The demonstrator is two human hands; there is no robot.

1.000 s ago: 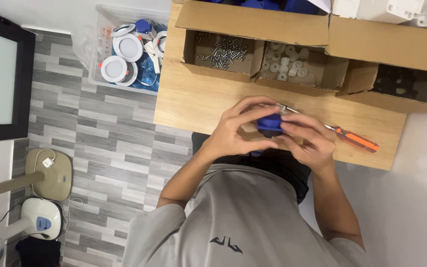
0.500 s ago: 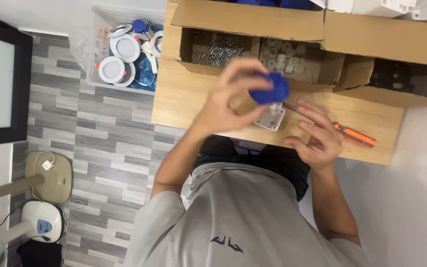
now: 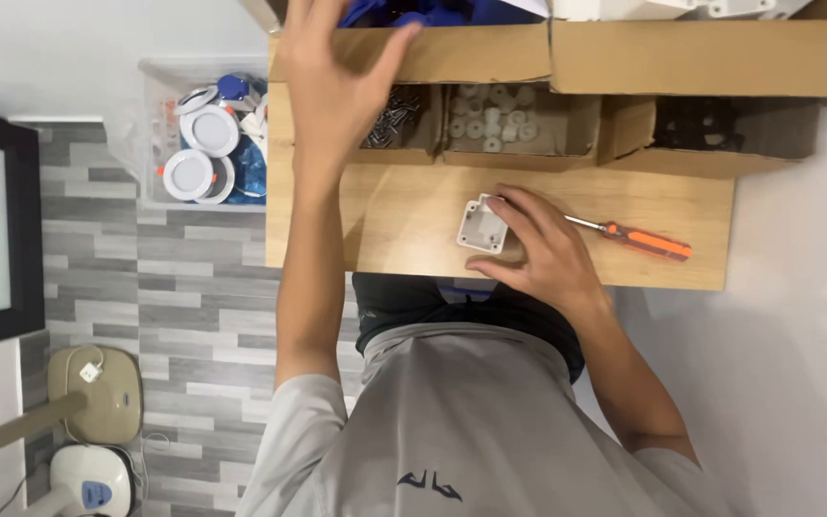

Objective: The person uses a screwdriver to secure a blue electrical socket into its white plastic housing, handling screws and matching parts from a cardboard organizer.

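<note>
The left hand (image 3: 337,77) is stretched out at the end of a nearly straight arm over the far left corner of the wooden table (image 3: 404,230), fingers spread wide and holding nothing, just above the edge of a cardboard box (image 3: 471,53) with blue parts inside. The right hand (image 3: 538,251) rests near the middle of the table, wrist bent, fingers curled loosely around a small white square housing (image 3: 481,225) that sits flat on the wood. An orange-handled screwdriver (image 3: 638,239) lies just beside that hand, toward the right edge.
</note>
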